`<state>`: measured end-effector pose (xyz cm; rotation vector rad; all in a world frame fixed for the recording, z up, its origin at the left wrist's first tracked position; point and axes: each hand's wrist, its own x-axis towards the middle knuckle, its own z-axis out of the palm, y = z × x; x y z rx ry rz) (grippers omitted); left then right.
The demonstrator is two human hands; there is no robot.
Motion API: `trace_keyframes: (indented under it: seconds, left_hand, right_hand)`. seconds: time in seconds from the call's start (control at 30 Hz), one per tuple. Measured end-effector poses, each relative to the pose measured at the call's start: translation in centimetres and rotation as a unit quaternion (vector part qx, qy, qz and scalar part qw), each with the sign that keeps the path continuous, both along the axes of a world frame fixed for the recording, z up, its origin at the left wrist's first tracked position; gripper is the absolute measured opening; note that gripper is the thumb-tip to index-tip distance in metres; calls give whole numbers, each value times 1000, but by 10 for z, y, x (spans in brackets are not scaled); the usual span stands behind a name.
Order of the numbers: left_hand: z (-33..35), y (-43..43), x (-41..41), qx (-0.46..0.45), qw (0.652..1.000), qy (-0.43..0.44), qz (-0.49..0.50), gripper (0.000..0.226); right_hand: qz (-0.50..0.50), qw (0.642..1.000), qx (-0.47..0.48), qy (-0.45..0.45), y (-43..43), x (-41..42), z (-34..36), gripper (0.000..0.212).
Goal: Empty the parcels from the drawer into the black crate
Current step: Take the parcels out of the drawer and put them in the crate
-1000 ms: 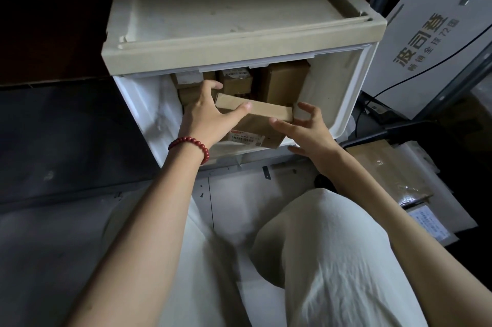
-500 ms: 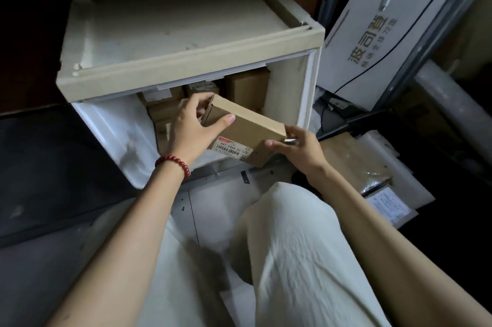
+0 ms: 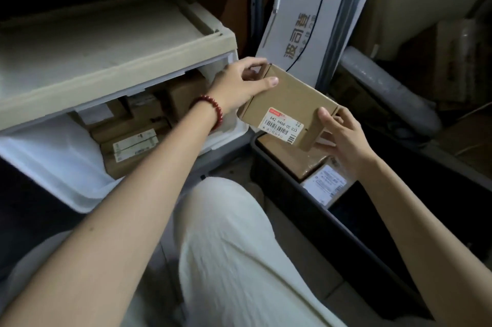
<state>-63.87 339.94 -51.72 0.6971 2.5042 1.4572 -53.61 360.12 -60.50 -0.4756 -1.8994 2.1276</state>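
While both hands carry it, held parcel: one flat brown carton in the air, over the far corner of the black crate and clear of the drawer.
Left hand: thumb laid flat across the top face, fingers curled round the far short end, so the box is gripped.
Right hand: thumb pressed on the top at the near end, fingers wrapped underneath, gripping the same box.
Long axis: runs from the left fingers, higher and farther, down to the right thumb, lower and nearer; the broad face is tilted up toward the camera.
Label: one white barcode sticker with a red patch, on the top face just beside the right thumb.
Crate parcels: two showing, directly below the right fingers — one brown and taped, one bearing a white printed sheet, touching each other.
Drawer parcels: at least five brown boxes, left of the left fingers and past the wrist; farther back it is too dark to count.
Bracelet: one, red beads, on the left wrist.
White carton: one, leaning just behind the left fingertips, printed with dark characters.
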Motion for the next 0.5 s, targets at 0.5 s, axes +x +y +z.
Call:
trace_keyframes:
  seconds: [0.5]
  left_hand:
    - [-67, 199, 48, -108, 984, 16, -142, 63]
  right_hand:
    - [-225, 969, -31, -100, 123, 100, -46, 42]
